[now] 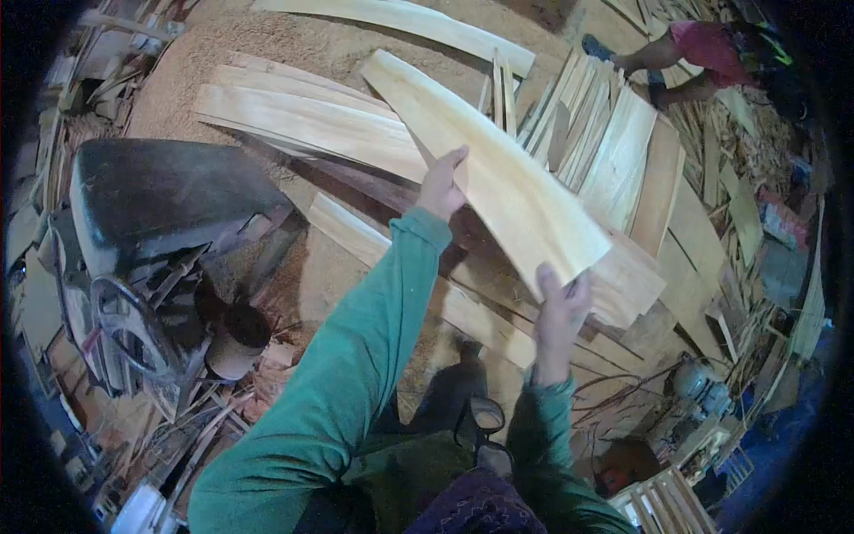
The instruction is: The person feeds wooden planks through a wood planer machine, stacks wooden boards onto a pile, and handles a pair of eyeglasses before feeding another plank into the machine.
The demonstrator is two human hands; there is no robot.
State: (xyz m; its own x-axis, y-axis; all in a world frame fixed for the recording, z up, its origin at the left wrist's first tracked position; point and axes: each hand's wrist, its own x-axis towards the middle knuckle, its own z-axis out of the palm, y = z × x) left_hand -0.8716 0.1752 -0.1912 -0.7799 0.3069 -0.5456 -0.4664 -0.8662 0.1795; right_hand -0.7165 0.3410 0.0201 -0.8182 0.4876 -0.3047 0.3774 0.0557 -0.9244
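A long, pale wooden board (507, 169) is held up in front of me, slanting from upper left to lower right. My left hand (443, 184) grips its near edge around the middle, with the thumb on the upper face. At the lower right end, my right hand (562, 311) is closed on the board's corner, thumb on top and fingers partly hidden. Beyond my left hand lies a stack of similar boards (311, 116). Under and to the right of the held board are more planks (623, 160), several leaning side by side.
A dark machine with a sloped cover (169, 196) and a handwheel (133, 325) stands at left. Sawdust (205, 53) covers the floor behind it. Another person's legs (685, 58) show at upper right. A motor (703, 389) sits at lower right among wood scraps.
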